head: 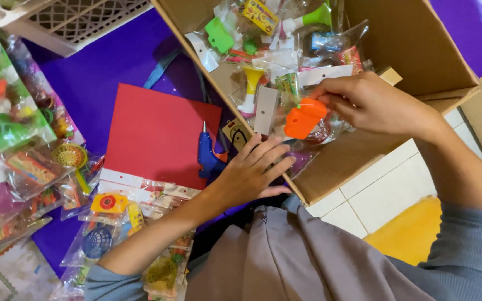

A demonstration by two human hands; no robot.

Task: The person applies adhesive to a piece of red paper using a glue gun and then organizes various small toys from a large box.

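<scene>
Covering the floor is a purple sheet (96, 72), white tiles (386, 189) showing at its right edge. Open brown cardboard box (419, 50) sits on the sheet's right edge, full of bagged plastic toys, its top cut off by the frame. Red card sheet (157, 131) lies mid-sheet, blue glue gun (207, 156) at its right edge. Clear toy packets (23, 161) pile along the left edge, blurred. White plastic basket (68, 19) at the top-left corner, cropped. Right hand (372, 103) pinches an orange plastic toy in a clear bag (303, 118) inside the box. Left hand (252, 170) rests flat, fingers spread, on the box's near corner, holding nothing.
</scene>
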